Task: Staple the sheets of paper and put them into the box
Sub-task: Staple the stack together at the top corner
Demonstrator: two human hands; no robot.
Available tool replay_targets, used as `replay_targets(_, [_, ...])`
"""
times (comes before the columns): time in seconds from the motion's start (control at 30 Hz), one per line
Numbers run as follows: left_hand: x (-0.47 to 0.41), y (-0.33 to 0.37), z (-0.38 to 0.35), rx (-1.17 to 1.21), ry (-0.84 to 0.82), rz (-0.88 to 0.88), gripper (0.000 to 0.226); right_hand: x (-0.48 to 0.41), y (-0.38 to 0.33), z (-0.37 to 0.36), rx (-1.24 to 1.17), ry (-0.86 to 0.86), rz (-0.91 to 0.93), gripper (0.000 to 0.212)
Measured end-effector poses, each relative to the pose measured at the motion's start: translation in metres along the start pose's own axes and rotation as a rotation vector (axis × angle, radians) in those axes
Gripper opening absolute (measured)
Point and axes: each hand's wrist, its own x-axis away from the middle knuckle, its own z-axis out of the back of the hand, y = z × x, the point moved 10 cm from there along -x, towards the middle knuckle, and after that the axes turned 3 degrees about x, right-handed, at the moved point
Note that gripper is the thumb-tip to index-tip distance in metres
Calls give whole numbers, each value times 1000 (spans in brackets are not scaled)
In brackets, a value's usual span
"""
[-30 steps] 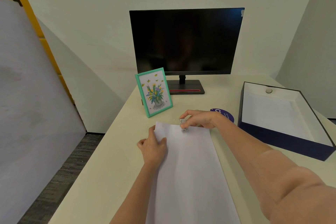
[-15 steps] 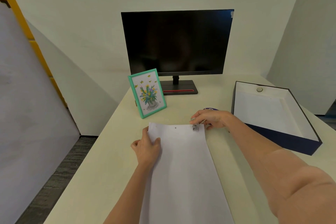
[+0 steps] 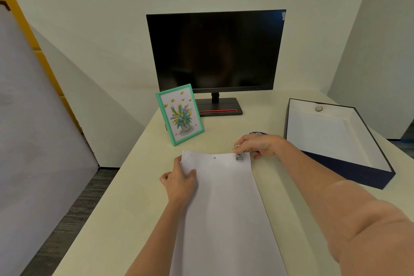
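The sheets of paper [image 3: 224,208] lay on the table [image 3: 125,197], running from its near edge toward the far side. The left hand [image 3: 179,180] held their left edge near the far corner, thumb on top. The stapler [image 3: 238,154] sat over the far edge of the sheets, close to the right corner, gripped from the right by the right hand [image 3: 262,144]. A round item [image 3: 257,133] lay just behind that hand. The box [image 3: 347,170] stood right of the sheets, apart from them. The monitor [image 3: 215,51] stood at the far middle. The picture frame [image 3: 180,115] stood before the monitor, to its left.
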Motion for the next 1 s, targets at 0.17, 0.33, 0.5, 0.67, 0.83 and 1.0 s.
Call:
replay_targets(0.17, [0, -1, -1, 16, -5, 11, 44, 0, -3, 2, 0, 24, 21, 34])
replay_targets(0.33, [0, 0, 0, 0, -6, 7, 45, -1, -6, 4, -46, 78, 107, 28])
replay_targets(0.5, [1, 4, 2, -11, 12, -20, 41, 2, -6, 4, -52, 63, 94, 27])
replay_targets(0.67, [0, 1, 2, -3, 13, -15, 40, 3, -7, -1, 27, -3, 19, 49])
replay_targets(0.83, [-2, -1, 0, 8, 12, -24, 39, 9, -7, -8, 15, -43, 24, 51])
replay_targets(1.0, [-4, -5, -4, 1, 1, -8, 42, 12, -8, -2, 4, 38, 28, 37])
